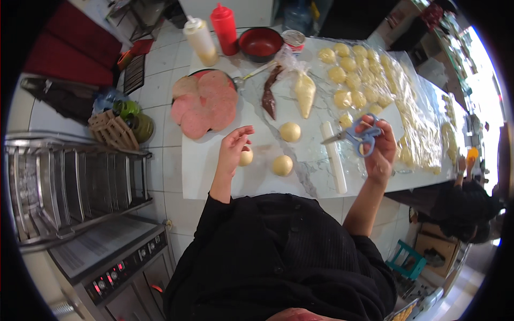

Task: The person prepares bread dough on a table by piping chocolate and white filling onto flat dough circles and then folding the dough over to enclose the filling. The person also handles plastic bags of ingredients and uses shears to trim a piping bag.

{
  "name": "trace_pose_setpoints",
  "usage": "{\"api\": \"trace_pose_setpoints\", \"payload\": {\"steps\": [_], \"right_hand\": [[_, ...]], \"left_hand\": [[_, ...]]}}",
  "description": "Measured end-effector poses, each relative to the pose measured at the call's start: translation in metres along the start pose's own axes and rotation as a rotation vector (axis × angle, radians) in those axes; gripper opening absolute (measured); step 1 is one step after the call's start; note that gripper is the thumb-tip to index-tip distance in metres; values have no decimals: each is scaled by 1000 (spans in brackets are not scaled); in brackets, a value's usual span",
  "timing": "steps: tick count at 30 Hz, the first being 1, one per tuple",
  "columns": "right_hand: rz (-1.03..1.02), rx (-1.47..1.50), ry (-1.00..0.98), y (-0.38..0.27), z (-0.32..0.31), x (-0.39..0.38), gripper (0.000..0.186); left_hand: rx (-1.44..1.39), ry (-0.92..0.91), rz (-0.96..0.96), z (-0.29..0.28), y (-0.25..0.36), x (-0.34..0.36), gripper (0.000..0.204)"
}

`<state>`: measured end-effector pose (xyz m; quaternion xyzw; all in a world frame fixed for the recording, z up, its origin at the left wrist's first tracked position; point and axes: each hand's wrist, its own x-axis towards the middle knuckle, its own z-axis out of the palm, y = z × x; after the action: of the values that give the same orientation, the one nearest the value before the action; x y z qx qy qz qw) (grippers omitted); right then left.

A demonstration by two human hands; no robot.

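In my right hand (381,147) is a pair of scissors (350,135) with blue handles, its blades pointing left above a white rolling pin (334,160). My left hand (235,150) is raised over the near left of the table, fingers apart, with nothing seen in it. Close beside it, partly hidden by the fingers, lies a dough ball (246,157). Two more dough balls, one farther back (290,131) and one nearer me (282,165), rest between my hands. Beyond them lie a piping bag with dark brown filling (269,99) and another with pale yellow filling (305,95).
Pink round slices (206,107) cover a plate at left. Behind stand a red squeeze bottle (224,29), a cream one (201,41), a dark bowl (261,44) and a can (293,40). Many dough balls under plastic (412,117) fill the right. A person (463,208) works at far right.
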<state>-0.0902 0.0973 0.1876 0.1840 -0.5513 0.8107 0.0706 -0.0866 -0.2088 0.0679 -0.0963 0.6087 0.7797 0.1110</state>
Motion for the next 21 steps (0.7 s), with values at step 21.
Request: {"api": "trace_pose_setpoints", "payload": {"steps": [21], "right_hand": [[86,-290,234,5,7,1,58]], "left_hand": [[1165,897,454,-103,-14,-80,23]]}}
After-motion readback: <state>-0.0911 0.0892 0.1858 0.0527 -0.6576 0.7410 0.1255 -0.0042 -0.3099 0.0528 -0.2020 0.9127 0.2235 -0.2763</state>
